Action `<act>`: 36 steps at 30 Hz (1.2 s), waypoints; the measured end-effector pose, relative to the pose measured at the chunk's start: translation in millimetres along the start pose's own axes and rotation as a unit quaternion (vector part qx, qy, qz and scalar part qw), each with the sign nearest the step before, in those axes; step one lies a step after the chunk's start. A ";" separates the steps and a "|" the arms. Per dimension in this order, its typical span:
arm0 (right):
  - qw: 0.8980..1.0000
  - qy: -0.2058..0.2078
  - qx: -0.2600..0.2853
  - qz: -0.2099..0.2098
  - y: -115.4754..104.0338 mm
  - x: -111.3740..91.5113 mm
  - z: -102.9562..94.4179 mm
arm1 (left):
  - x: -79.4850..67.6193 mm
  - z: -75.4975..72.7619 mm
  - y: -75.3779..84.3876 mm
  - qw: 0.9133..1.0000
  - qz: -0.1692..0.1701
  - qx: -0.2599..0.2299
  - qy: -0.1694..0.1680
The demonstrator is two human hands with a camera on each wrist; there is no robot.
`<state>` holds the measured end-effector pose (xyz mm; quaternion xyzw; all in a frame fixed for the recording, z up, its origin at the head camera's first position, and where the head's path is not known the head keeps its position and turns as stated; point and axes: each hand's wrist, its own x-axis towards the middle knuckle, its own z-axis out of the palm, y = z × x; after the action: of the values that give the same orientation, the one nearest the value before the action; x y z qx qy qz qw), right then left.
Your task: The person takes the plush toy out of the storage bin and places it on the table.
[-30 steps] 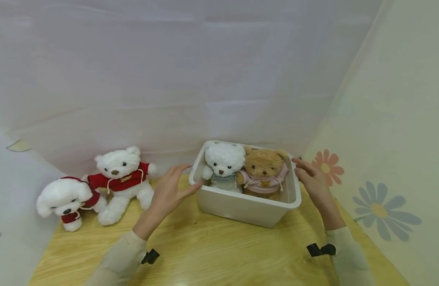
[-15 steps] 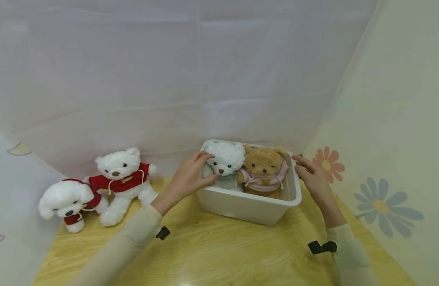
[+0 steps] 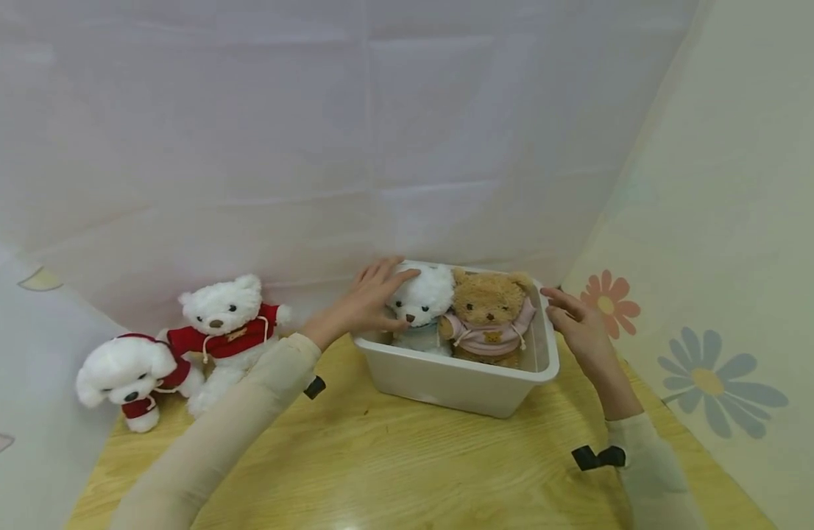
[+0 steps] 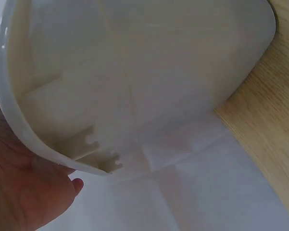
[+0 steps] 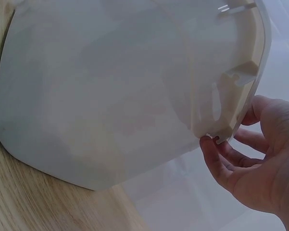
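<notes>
My left hand reaches over the left rim of a white plastic bin, fingers spread across the side of a white teddy bear with a pale blue collar. In the left wrist view that hand lies behind the bin's rim, its fingers mostly hidden. Beside the white bear in the bin sits a brown teddy bear in a pink hoodie. At the bin's right rim my right hand holds the edge; in the right wrist view its fingertips curl at the underside of the lip.
On the left of the wooden table sit a white teddy bear in a red hoodie and a white plush dog in red. A pale cloth hangs behind, and a flower-patterned one at the right.
My left hand has moved right and away from me, from the bin's left rim onto the white bear inside. My right hand stays at the right rim.
</notes>
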<state>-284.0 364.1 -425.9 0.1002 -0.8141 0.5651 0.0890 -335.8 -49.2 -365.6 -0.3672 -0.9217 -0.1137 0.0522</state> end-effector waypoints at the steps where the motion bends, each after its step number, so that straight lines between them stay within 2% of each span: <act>1: 1.000 -0.002 0.000 0.000 0.2 -0.1 -0.1 | 1.7 0.4 -1.8 1.000 0.003 0.007 -0.004; 5: 1.000 -0.002 0.000 0.000 0.0 -0.7 -0.5 | 9.5 -1.0 -5.2 0.999 0.006 0.035 -0.028; 9: 1.000 0.001 0.003 -0.004 -1.1 -1.7 -0.1 | 17.4 -6.6 -2.1 0.996 -0.010 0.051 -0.065; 14: 1.000 0.005 0.006 -0.009 -2.4 -1.6 0.6 | 27.9 -13.3 2.4 0.992 -0.027 0.066 -0.108; 19: 1.000 0.004 0.006 -0.008 -2.0 -0.7 1.2 | 35.8 -15.4 1.4 0.986 -0.031 0.083 -0.141; 23: 1.000 0.004 0.009 -0.006 -1.1 0.1 3.5 | 37.3 -13.2 -1.3 0.985 -0.023 0.094 -0.140; 31: 1.000 0.012 0.013 -0.005 0.1 6.5 9.4 | 34.0 -6.5 -3.1 0.990 -0.008 0.098 -0.101; 36: 1.000 0.018 0.011 0.004 1.8 11.9 13.1 | 34.1 -7.5 -2.2 0.991 -0.011 0.099 -0.087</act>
<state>-296.4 351.7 -428.9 0.0877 -0.8068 0.5757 0.0999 -362.0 -29.9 -352.5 -0.3585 -0.9335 0.0104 0.0067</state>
